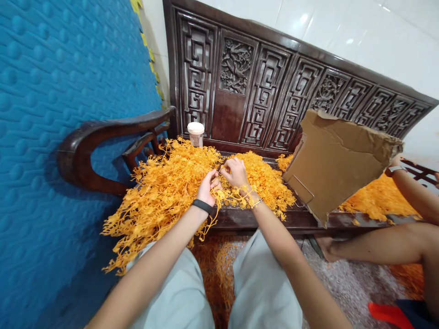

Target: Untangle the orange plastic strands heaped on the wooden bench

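Note:
A big heap of orange plastic sprigs (161, 192) covers the seat of a dark carved wooden bench (240, 91). My left hand (208, 186), with a black band on its wrist, pinches an orange sprig over the heap. My right hand (236, 173) is close beside it, fingers closed on the same tangle of sprigs, and strands drape across its wrist. Both hands meet near the middle of the pile.
A small white-lidded jar (195, 133) stands at the back of the seat. A torn cardboard sheet (338, 160) leans to the right. Another person's arm (411, 192) and leg (377, 246) are at right. A blue foam mat (51, 137) stands at left. More sprigs litter the floor (212, 269).

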`<state>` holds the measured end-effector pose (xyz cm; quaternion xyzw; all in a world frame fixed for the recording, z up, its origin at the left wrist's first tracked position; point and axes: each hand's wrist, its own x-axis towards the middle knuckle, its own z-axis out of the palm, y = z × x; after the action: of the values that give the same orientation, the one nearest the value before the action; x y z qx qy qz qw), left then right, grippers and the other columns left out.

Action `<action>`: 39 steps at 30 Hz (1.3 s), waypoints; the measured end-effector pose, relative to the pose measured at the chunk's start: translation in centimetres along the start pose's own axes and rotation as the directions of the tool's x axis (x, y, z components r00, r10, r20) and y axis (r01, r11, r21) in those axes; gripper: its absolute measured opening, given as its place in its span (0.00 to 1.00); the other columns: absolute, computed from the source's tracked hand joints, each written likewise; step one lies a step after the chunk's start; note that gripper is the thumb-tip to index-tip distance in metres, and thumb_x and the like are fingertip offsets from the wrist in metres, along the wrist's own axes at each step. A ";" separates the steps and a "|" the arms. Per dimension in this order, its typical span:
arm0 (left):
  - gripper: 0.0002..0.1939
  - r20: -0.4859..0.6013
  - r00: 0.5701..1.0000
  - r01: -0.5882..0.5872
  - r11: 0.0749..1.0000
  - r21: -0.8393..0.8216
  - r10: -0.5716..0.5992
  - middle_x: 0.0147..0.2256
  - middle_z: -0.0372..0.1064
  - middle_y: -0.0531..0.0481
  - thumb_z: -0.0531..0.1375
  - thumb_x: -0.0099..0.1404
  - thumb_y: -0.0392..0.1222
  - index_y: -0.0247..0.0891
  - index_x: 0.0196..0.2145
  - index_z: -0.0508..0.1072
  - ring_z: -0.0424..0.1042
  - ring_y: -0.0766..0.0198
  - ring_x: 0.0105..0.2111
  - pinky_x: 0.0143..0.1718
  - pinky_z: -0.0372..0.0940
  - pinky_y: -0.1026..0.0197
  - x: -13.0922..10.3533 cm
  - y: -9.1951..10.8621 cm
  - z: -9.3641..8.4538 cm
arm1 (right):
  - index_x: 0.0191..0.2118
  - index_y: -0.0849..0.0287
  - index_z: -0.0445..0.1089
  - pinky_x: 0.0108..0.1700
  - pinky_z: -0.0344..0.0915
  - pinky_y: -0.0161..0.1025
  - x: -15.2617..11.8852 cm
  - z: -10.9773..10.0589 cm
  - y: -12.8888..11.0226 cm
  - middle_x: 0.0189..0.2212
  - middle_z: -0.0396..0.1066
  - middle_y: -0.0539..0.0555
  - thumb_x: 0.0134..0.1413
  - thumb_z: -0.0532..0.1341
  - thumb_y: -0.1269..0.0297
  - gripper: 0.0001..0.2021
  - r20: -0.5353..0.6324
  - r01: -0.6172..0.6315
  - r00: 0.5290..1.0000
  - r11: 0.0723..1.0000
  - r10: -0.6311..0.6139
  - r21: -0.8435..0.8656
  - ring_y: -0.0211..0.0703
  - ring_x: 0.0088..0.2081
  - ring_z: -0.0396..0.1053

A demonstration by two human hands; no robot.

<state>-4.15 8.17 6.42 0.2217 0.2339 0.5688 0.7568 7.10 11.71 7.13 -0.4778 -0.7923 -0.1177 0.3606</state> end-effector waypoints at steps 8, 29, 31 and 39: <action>0.11 -0.016 1.000 0.000 1.000 0.024 0.000 0.06 0.41 0.63 0.54 0.57 0.41 0.37 0.20 0.57 0.43 0.76 0.07 0.10 0.41 0.71 0.0 0.1 0.2 | 0.23 0.59 0.57 0.36 0.48 0.38 0.0 -0.4 0.1 0.23 0.60 0.49 0.51 0.53 0.67 0.07 -0.009 0.022 1.000 1.000 -0.022 -0.008 0.40 0.32 0.57; 0.13 -0.003 1.000 -0.020 1.000 -0.014 0.020 0.08 0.41 0.63 0.56 0.58 0.44 0.36 0.21 0.59 0.43 0.77 0.07 0.10 0.42 0.72 0.1 0.2 0.3 | 0.25 0.59 0.58 0.38 0.48 0.40 0.6 0.1 0.2 0.26 0.63 0.52 0.53 0.51 0.66 0.07 0.011 -0.005 1.000 0.993 0.007 -0.119 0.43 0.35 0.57; 0.13 0.004 1.000 -0.026 0.999 -0.022 0.026 0.08 0.41 0.63 0.55 0.59 0.43 0.36 0.21 0.59 0.43 0.77 0.07 0.10 0.42 0.73 0.1 0.2 0.3 | 0.25 0.59 0.57 0.37 0.48 0.39 0.5 -0.1 0.2 0.25 0.62 0.51 0.52 0.51 0.67 0.07 0.007 -0.023 1.000 0.995 0.024 -0.098 0.42 0.34 0.57; 0.15 -0.026 0.999 -0.038 0.999 -0.001 0.038 0.08 0.40 0.63 0.56 0.58 0.45 0.36 0.20 0.58 0.43 0.77 0.08 0.11 0.44 0.73 0.0 0.5 0.9 | 0.24 0.58 0.56 0.37 0.50 0.38 1.2 0.8 0.3 0.24 0.61 0.51 0.51 0.51 0.68 0.07 -0.049 -0.023 0.999 0.999 0.022 -0.030 0.41 0.33 0.57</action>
<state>-3.97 8.24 7.44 0.2180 0.2389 0.5860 0.7429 6.61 13.07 7.28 -0.4891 -0.7760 -0.1374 0.3738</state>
